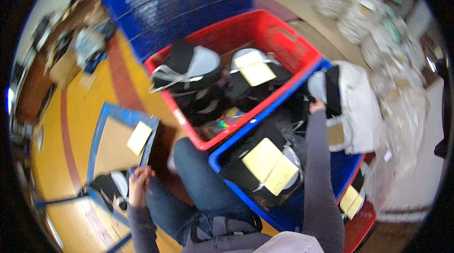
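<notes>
My right hand (318,106) reaches far forward on the right, its fingers closed at the edge of a black bundle with a pale grey rounded end (318,85). That bundle lies against a white sack (357,106). Low on the left, my left hand (140,188) is raised with bent, closed fingers; a small bluish thing may be between them, too blurred to name. Beside it a black-and-white bundle (109,188) rests by a blue-edged stand with a tan board (116,146). A yellow paper slip (139,138) lies on the board.
A red crate (265,21) holds black bundles with pale ends, tied with white strips. A blue crate (307,220) in front of it holds more, under yellow paper slips (270,165). Behind stands a large blue bin (179,7). Clear plastic bags (397,125) pile up at right.
</notes>
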Demonstrator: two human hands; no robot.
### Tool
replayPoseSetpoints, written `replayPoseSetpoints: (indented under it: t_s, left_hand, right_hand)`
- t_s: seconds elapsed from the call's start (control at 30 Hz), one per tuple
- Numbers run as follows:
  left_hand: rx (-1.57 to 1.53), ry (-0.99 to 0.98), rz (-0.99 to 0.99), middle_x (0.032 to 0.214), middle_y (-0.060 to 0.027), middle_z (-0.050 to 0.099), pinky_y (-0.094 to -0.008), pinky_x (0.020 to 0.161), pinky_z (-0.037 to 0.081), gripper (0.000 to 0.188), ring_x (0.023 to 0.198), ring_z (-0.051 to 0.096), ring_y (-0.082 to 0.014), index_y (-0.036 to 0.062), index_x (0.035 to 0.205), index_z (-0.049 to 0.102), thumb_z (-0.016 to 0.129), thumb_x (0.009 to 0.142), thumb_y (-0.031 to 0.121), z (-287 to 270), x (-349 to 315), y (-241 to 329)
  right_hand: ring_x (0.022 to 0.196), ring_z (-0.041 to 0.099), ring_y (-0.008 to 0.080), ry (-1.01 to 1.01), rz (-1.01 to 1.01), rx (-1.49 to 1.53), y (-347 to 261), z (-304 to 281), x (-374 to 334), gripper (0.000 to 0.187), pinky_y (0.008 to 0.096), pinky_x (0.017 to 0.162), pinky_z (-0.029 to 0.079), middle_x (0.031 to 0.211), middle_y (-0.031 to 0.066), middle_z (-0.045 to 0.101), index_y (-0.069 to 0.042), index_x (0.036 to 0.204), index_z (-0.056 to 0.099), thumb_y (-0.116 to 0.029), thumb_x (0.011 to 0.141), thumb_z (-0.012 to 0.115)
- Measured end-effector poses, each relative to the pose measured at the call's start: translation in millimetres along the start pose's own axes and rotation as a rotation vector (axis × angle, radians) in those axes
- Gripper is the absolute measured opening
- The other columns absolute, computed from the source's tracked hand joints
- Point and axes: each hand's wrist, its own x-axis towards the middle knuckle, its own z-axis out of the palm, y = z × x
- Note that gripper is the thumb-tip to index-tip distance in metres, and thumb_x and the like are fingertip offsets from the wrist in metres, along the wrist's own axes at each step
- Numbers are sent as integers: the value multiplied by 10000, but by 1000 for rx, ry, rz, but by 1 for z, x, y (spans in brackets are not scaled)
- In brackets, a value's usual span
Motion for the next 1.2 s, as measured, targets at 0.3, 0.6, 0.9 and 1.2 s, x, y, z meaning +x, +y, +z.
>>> replayPoseSetpoints:
  t_s: [0.3,0.6,0.9,1.2]
  left_hand:
    - [-208,782,-104,896,-43,667,-272,647,438,234,742,568,-129,65,963,697,665,807,237,-173,15,-84]
    - [-830,1117,-463,1062,-149,633,-381,819,475,264,924,612,-278,18,1035,598,618,828,181,-274,39,-278]
    - [-1334,1124,-306,1054,-50,633,-414,774,375,391,850,535,-255,148,1047,625,641,797,449,-240,58,-284]
    - [-1270,1228,-532,980,-1,568,-299,538,259,543,619,368,-161,191,953,612,732,627,609,-264,73,-292]
  right_hand:
    - [988,579,231,-361,566,-80,-50,-85,-49,314,359,835,546,1097,102,624,-41,1137,589,-199,872,644]
    - [910,630,315,-35,127,-260,-87,-72,-86,353,374,724,546,1039,176,631,-88,1054,600,-229,765,744]
    - [1214,454,191,-742,-207,-586,-25,93,-280,441,317,1027,347,1396,86,427,-63,1344,466,-237,944,524]
    - [1111,526,200,-1633,-1014,-1197,156,188,-543,249,315,933,433,1250,114,530,-3,1108,597,-88,874,586]
